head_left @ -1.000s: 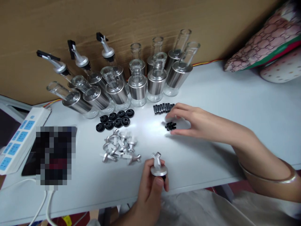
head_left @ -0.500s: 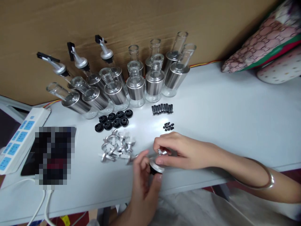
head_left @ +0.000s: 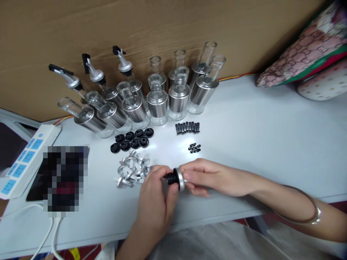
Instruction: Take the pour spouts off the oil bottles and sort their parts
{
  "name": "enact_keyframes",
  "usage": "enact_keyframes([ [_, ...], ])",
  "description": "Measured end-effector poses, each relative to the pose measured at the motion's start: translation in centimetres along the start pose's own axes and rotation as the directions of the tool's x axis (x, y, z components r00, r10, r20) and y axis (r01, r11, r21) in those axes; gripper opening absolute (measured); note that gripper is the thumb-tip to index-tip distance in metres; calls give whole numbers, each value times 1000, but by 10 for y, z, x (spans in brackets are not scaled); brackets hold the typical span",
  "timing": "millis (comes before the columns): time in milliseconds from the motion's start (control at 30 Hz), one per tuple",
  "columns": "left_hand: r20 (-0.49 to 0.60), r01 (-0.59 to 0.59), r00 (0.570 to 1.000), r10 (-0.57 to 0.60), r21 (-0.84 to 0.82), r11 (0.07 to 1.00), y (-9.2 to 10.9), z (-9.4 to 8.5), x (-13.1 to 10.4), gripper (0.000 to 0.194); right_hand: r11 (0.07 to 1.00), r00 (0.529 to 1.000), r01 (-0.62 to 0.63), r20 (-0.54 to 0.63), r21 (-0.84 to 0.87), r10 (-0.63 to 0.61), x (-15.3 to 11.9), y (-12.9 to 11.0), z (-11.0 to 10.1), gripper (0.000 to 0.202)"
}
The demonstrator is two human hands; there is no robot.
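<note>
Between my hands, near the table's front edge, is a bottle pourer spout (head_left: pixel 179 179) lying sideways, its silver disc joined to a ribbed black stopper (head_left: pixel 170 178). My left hand (head_left: pixel 155 198) is closed round the black stopper end. From the right, my right hand (head_left: pixel 206 177) pinches the silver spout side, which its fingers mostly hide. Just left of the hands lies a pile of silver spouts (head_left: pixel 132 168). Behind it several black stoppers (head_left: pixel 135 143) stand in two rows. Small black fittings (head_left: pixel 194 147) and a row of black levers (head_left: pixel 187 127) lie beyond my right hand.
Several glass bottles with steel sleeves (head_left: pixel 158 104) line the back; three carry finished pourers (head_left: pixel 125 65). At left are a power strip (head_left: pixel 18 168) and a phone (head_left: pixel 35 186), partly pixelated, with cables. A patterned bag (head_left: pixel 292 61) sits at the back right.
The pourer has turned from disc-up to lying sideways, with the black stopper now pointing left. My left hand has shifted slightly left and wrapped round the stopper; my right fingers have closed behind the disc.
</note>
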State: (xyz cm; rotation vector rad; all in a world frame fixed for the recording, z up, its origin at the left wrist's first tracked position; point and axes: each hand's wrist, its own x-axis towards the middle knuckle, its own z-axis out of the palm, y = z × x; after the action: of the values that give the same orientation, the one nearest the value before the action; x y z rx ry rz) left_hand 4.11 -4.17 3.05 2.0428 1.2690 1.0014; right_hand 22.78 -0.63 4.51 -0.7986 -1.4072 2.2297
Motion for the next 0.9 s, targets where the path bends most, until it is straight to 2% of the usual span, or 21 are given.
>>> enact_keyframes([
  [33, -8, -13, 1000, 13, 37, 999, -2, 0, -1, 11, 997, 1000, -23, 20, 68, 22, 1, 1, 2, 47],
  [133, -26, -61, 998, 65, 150, 987, -3, -2, -1, 33, 971, 997, -70, 36, 230, 64, 1, 5, 10, 41],
  [267, -87, -73, 991, 97, 250, 966, 2, -3, 3, 50, 953, 995, -95, 3, 288, 98, 0, 4, 19, 39],
  [367, -125, -77, 986, 110, 246, 966, 6, -4, 5, 52, 992, 995, -58, -72, 114, 66, -4, -3, 24, 40],
  [433, -137, -69, 985, 102, 228, 971, 6, -4, 5, 52, 991, 990, -23, -144, -133, 3, -7, -7, 25, 37],
  [467, -134, -59, 987, 90, 219, 974, 6, -4, 4, 53, 959, 983, 17, -170, -283, -68, -9, -7, 26, 35],
  [500, -125, -45, 989, 73, 209, 977, 5, -5, 4, 53, 898, 971, 70, -176, -434, -161, -10, -8, 26, 33],
  [567, -101, -19, 994, 39, 185, 983, 4, -5, 2, 53, 710, 925, 197, -113, -676, -364, -10, -5, 24, 32],
  [633, -81, 12, 997, 0, 154, 988, 3, -6, -1, 54, 501, 862, 279, -16, -819, -507, -8, -2, 22, 32],
  [767, -41, 108, 993, -106, 52, 993, 1, -7, -5, 55, 174, 766, 295, 123, -939, -630, -3, 3, 19, 31],
  [833, -27, 145, 989, -146, -6, 989, 0, -7, -6, 55, 45, 727, 277, 179, -960, -663, -2, 2, 17, 31],
  [900, -17, 157, 987, -159, -60, 986, 0, -8, -5, 56, -51, 712, 247, 217, -968, -668, -2, 1, 16, 31],
])
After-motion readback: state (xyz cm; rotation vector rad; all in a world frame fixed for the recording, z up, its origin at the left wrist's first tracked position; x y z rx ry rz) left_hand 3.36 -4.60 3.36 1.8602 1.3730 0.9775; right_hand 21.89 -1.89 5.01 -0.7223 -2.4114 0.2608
